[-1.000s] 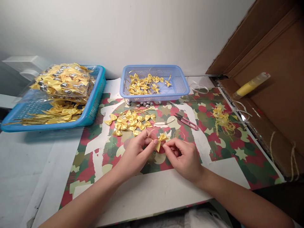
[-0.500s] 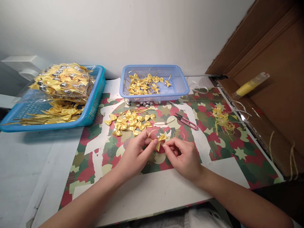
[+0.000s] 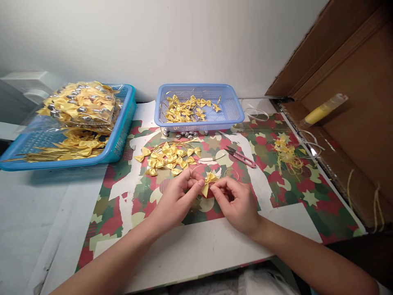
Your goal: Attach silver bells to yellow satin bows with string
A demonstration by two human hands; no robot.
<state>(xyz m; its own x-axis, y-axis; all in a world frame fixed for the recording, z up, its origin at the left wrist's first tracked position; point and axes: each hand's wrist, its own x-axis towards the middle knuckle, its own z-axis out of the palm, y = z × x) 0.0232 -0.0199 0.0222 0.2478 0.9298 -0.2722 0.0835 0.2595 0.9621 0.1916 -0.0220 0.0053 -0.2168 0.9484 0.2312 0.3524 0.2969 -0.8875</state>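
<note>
A yellow ribbon bow with a thin gold cord is held between my two hands above the patterned paper. My left hand pinches its left side with thumb and fingers, a loop of cord rising over them. At the right, my right hand is closed in a pinch beside the bow, apparently on the cord, though the fingertips hide most of it. Just beyond my left hand lies a pile of yellow bows with gold cords. Pink-handled thread snips rest beyond my right hand.
Behind stands a blue basket of bows, with silver bells before it. A larger blue basket at left carries a bagged heap of bows. Thread scraps lie at right, near a cardboard box with a yellow tube.
The bow between my hands has turned slightly and shows more of its front. Both hands stay nearly in place, still pinching.
</note>
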